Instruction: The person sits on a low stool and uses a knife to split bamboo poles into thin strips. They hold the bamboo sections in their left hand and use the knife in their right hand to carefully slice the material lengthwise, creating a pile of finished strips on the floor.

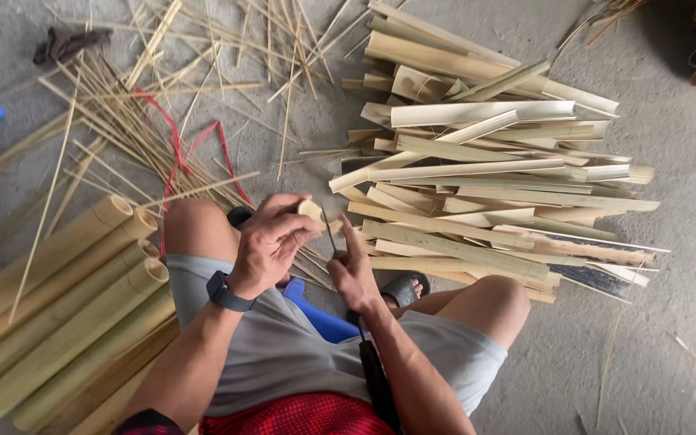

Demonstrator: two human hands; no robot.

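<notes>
The left hand holds a short bamboo piece upright between the knees, fingers clamped around it, so its end faces the blade. The right hand grips the knife, fingers closed, its long handle braced along the forearm for steadiness.

Soft even daylight over my view, faint shadows under the split bamboo pile, no glare, sharp centre, slight wide-angle stretch toward edges
</notes>
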